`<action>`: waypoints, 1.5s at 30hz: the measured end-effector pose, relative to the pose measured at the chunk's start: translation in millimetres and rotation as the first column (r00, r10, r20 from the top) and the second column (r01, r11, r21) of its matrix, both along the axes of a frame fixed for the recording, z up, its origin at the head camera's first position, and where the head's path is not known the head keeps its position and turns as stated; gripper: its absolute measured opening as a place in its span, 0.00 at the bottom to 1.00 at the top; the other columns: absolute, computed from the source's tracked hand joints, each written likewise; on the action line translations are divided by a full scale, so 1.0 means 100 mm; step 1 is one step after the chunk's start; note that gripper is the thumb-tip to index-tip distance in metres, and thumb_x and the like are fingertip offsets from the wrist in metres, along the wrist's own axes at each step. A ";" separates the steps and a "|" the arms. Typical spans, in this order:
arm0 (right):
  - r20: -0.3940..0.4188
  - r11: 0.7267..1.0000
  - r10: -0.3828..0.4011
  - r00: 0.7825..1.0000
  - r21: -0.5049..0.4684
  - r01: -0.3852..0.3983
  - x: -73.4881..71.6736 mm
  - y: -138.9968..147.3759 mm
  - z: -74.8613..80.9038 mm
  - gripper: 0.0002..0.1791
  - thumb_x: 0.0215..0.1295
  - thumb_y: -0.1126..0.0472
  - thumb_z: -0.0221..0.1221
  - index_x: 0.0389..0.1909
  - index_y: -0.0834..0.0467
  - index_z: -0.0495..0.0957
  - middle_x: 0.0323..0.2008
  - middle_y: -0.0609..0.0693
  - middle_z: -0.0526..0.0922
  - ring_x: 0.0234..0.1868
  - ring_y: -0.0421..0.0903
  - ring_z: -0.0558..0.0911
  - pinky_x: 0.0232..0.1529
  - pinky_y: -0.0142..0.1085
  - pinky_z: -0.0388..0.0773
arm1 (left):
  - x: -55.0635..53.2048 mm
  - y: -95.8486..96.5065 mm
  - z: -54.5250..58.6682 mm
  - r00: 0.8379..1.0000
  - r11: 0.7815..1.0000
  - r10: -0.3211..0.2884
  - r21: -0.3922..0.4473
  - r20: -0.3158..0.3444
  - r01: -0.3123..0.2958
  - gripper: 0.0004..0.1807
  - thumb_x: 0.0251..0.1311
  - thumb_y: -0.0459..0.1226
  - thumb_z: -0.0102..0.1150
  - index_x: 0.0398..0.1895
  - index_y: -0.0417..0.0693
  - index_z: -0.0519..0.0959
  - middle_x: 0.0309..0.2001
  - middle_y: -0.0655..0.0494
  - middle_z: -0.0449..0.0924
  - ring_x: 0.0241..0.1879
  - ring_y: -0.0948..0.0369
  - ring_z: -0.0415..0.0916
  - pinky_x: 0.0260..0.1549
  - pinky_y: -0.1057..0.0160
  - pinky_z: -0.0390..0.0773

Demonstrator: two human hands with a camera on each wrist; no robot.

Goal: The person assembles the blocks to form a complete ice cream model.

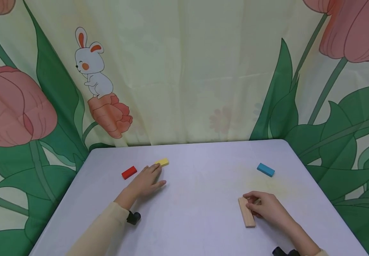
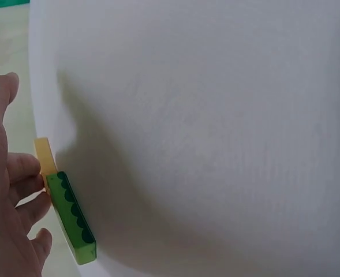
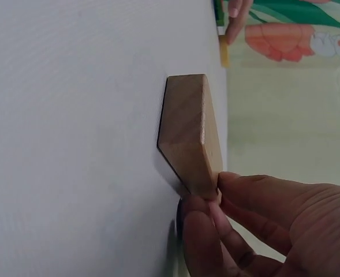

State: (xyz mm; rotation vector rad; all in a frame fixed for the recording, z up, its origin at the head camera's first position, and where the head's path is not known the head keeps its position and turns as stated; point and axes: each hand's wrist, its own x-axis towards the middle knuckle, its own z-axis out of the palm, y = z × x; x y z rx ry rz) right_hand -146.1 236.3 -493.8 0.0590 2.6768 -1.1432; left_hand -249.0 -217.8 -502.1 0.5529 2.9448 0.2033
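Beige L sleeve (image 1: 101,227) is nearest to me, well L of the wood block (image 1: 247,213), which is my ref. for every spot. Red block (image 1: 129,172): far L of the wood block & further back on the bench (image 1: 200,199), untouched; best to give it clearance, or my L hand (image 1: 144,182) could knock it sideways. That hand's also L of & behind the wood block: fingers (image 2: 24,166) reaching out, thumb well apart, tips touching the yellow block (image 1: 163,162), not clamped on it. Green block (image 2: 71,216) lies by those fingers too, same side of the wood block, hidden in head view; can't tell for sure if I'm touching it. Light touch there, IMO: a hard press might skid one against the other. Wood block itself: long side running away from me, flat on the bench or a hair off it, can't tell. R hand (image 1: 265,207) is on its R side, thumb & fingers pinching it near the far end. Off-centre, so prob. twists if pulled; nearer mid-length = better balance. Blue block (image 1: 265,170) sits behind & R of the wood block, apart from my R hand; mind it when reaching fwd.
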 end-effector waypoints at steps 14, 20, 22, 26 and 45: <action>-0.036 0.999 0.017 0.999 0.028 -0.016 0.01 -0.40 -0.02 0.14 0.60 0.60 0.73 0.47 0.54 0.86 0.31 0.44 0.81 0.26 0.43 0.75 0.23 0.32 0.73 | 0.10 0.09 -0.01 0.998 0.998 -0.064 0.014 -0.028 0.065 0.45 0.71 0.61 0.54 0.80 0.42 0.61 0.80 0.45 0.59 0.79 0.48 0.57 0.78 0.44 0.57; -0.049 0.999 0.032 0.998 0.011 -0.031 -0.01 -0.55 -0.04 0.12 0.59 0.62 0.72 0.44 0.53 0.86 0.30 0.43 0.81 0.25 0.42 0.76 0.23 0.32 0.74 | 0.12 0.12 0.01 0.997 0.996 -0.079 0.031 -0.016 0.079 0.45 0.71 0.61 0.54 0.79 0.41 0.61 0.80 0.45 0.59 0.79 0.47 0.58 0.78 0.44 0.58; -0.053 0.999 0.037 0.998 0.005 -0.037 -0.01 -0.61 -0.05 0.11 0.59 0.62 0.73 0.43 0.52 0.87 0.30 0.43 0.81 0.25 0.42 0.76 0.23 0.31 0.74 | 0.13 0.14 0.02 0.996 0.996 -0.087 0.034 -0.009 0.087 0.45 0.71 0.60 0.55 0.79 0.41 0.61 0.80 0.45 0.59 0.79 0.47 0.57 0.78 0.44 0.58; -0.060 0.999 0.045 0.997 0.005 -0.044 -0.01 -0.72 -0.05 0.11 0.58 0.62 0.73 0.42 0.51 0.87 0.29 0.42 0.81 0.25 0.41 0.75 0.23 0.31 0.73 | 0.15 0.19 0.04 0.994 0.993 -0.113 0.037 0.002 0.113 0.45 0.71 0.61 0.53 0.80 0.42 0.61 0.80 0.45 0.59 0.80 0.48 0.56 0.78 0.46 0.57; -0.076 0.993 0.119 0.990 0.023 -0.117 -0.04 -0.93 -0.03 0.11 0.58 0.59 0.74 0.42 0.49 0.87 0.29 0.39 0.81 0.26 0.40 0.74 0.25 0.31 0.69 | 0.22 0.49 0.01 0.984 0.982 -0.180 0.051 -0.003 0.180 0.44 0.72 0.61 0.53 0.80 0.43 0.60 0.81 0.48 0.57 0.81 0.52 0.54 0.79 0.48 0.56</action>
